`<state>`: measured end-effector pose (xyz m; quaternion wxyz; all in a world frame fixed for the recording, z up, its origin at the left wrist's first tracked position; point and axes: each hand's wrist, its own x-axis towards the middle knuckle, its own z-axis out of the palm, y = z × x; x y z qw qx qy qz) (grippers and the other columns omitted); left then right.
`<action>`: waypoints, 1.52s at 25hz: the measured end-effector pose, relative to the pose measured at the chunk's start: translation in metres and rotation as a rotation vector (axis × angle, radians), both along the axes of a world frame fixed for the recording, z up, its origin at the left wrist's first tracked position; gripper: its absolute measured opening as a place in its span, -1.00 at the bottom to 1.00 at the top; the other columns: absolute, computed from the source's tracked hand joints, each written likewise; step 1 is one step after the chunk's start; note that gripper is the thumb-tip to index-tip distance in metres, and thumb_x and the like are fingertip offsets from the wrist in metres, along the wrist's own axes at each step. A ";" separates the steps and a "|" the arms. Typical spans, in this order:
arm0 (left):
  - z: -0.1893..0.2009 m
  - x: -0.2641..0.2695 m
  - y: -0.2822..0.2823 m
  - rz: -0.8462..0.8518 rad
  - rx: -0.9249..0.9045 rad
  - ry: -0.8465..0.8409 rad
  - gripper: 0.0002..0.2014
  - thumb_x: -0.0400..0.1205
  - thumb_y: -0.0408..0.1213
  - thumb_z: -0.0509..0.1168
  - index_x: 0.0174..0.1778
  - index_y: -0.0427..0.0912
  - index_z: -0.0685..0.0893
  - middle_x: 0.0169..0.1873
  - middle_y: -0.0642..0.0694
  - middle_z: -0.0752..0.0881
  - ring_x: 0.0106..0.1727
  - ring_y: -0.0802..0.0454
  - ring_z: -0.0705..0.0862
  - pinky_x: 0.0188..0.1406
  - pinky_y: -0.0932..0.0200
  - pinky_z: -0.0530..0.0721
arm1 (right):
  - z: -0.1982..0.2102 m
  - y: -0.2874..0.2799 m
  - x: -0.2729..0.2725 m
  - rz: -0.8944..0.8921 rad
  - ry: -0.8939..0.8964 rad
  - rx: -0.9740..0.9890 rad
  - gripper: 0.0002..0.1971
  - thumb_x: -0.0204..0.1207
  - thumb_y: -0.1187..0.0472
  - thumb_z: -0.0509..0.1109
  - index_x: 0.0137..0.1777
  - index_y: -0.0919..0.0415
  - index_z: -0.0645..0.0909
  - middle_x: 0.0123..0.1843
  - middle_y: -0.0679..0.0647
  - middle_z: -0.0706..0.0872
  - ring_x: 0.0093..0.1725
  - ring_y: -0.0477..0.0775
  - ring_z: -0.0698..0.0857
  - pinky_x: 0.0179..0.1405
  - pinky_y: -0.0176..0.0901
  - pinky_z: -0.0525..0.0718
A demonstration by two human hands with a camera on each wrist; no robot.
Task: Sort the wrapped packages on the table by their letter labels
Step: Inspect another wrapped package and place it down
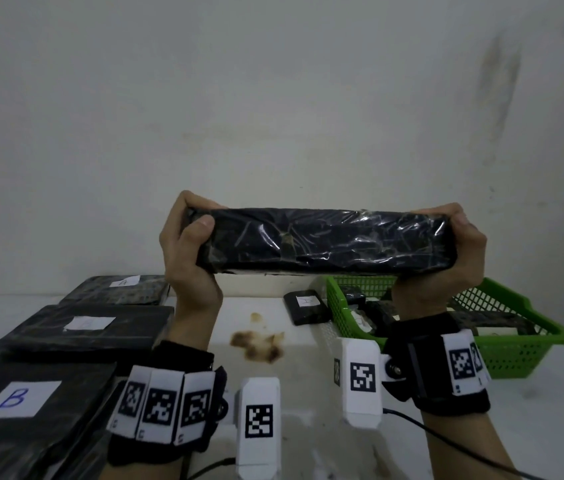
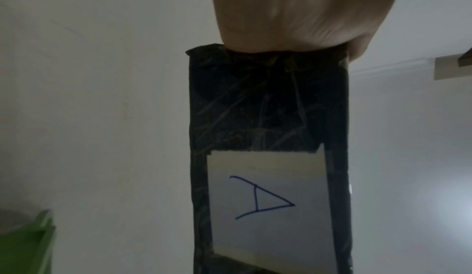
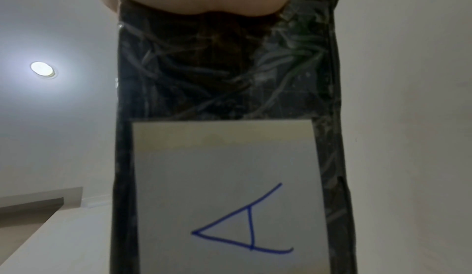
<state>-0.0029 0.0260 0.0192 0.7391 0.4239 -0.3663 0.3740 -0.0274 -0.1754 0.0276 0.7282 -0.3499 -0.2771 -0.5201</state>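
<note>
I hold a long black wrapped package (image 1: 325, 239) up above the table, level, in front of the wall. My left hand (image 1: 187, 237) grips its left end and my right hand (image 1: 453, 244) grips its right end, thumbs on the near face. Its underside carries a white label with a blue letter A (image 2: 263, 197), also plain in the right wrist view as the label (image 3: 230, 197). On the table at left lie black packages: one labelled B (image 1: 24, 403), one with a faint label (image 1: 86, 327), one labelled A (image 1: 118, 289).
A green plastic basket (image 1: 502, 355) at right holds several more black packages. A small black package (image 1: 306, 306) lies beside it. A brown stain (image 1: 260, 344) marks the white table's (image 1: 308, 427) middle. A cable (image 1: 464, 441) runs from my right wrist.
</note>
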 end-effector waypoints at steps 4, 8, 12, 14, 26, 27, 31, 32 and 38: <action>0.001 -0.001 0.002 0.073 -0.107 -0.024 -0.87 0.36 -0.21 0.13 -0.32 -0.19 0.49 -0.47 0.18 0.64 -0.37 0.18 0.55 -0.36 0.34 0.47 | 0.002 -0.004 -0.006 -0.076 0.087 -0.194 -0.85 0.36 0.10 0.27 -0.29 0.09 0.64 -0.35 -0.03 0.72 -0.29 0.03 0.67 -0.30 -0.25 0.60; 0.002 0.000 0.009 0.188 -0.110 -0.052 -0.90 0.38 -0.24 0.13 -0.33 -0.15 0.51 -0.47 0.21 0.64 -0.38 0.22 0.53 -0.36 0.35 0.45 | 0.007 -0.007 -0.011 -0.123 0.560 -0.623 -0.59 0.21 0.01 0.57 0.05 0.05 0.60 -0.01 -0.01 0.73 -0.04 -0.07 0.75 -0.08 -0.16 0.74; 0.004 -0.003 0.011 0.183 -0.023 -0.046 -0.91 0.42 -0.23 0.14 -0.28 -0.13 0.52 -0.41 0.19 0.66 -0.32 0.21 0.56 -0.30 0.35 0.48 | 0.012 -0.007 -0.014 0.131 0.750 -0.475 -0.48 -0.03 0.16 0.59 -0.02 0.19 0.54 -0.14 0.10 0.73 -0.23 0.07 0.78 -0.19 0.12 0.79; 0.007 -0.002 0.011 0.173 0.066 0.025 -0.85 0.45 -0.17 0.18 -0.14 -0.11 0.55 -0.23 0.16 0.65 -0.18 0.21 0.58 -0.17 0.38 0.52 | 0.014 -0.009 -0.015 0.113 0.701 -0.384 -0.48 -0.05 0.25 0.57 -0.02 0.21 0.55 -0.18 0.08 0.73 -0.24 0.08 0.78 -0.23 0.05 0.78; 0.017 0.000 0.019 -0.305 0.225 0.618 -0.69 0.28 -0.33 0.41 -0.05 -0.24 0.68 -0.27 -0.04 0.81 -0.21 0.01 0.77 -0.24 0.20 0.77 | 0.012 -0.033 -0.013 0.218 0.619 -0.438 -0.38 0.23 0.22 0.53 0.32 0.15 0.42 0.14 0.03 0.71 -0.05 -0.05 0.76 -0.20 -0.23 0.72; 0.016 0.002 0.023 -0.277 0.244 0.612 -0.48 0.12 -0.32 0.44 0.05 -0.26 0.65 -0.19 -0.07 0.80 -0.15 -0.03 0.77 -0.18 0.13 0.77 | 0.011 -0.035 -0.012 0.250 0.733 -0.513 -0.24 0.17 0.30 0.57 0.40 0.21 0.35 0.11 0.09 0.72 -0.08 0.02 0.77 -0.25 -0.19 0.74; 0.013 0.004 0.025 -0.103 0.420 0.604 -0.07 -0.01 -0.05 0.62 0.31 -0.21 0.49 0.09 -0.13 0.73 0.05 -0.08 0.75 0.02 -0.02 0.72 | 0.007 -0.031 -0.009 0.274 0.891 -0.584 -0.29 0.12 0.37 0.59 0.32 0.38 0.45 0.14 0.31 0.74 0.01 0.23 0.76 0.03 0.08 0.75; 0.012 0.004 0.022 -0.076 0.427 0.612 -0.08 0.03 -0.01 0.67 0.30 -0.20 0.49 0.10 -0.13 0.73 0.05 -0.05 0.75 0.01 0.02 0.73 | 0.007 -0.029 -0.008 0.255 0.882 -0.541 -0.29 0.11 0.30 0.61 0.30 0.38 0.48 0.13 0.30 0.75 0.01 0.23 0.76 0.07 0.09 0.74; 0.011 0.012 0.022 -0.103 0.325 0.665 -0.09 -0.03 -0.35 0.66 0.30 -0.25 0.52 0.09 -0.17 0.74 0.02 -0.10 0.76 -0.08 0.00 0.74 | 0.010 -0.020 -0.011 0.198 0.831 -0.434 -0.41 0.06 0.28 0.51 0.17 0.41 0.60 0.00 0.22 0.80 -0.08 0.16 0.80 -0.11 -0.05 0.79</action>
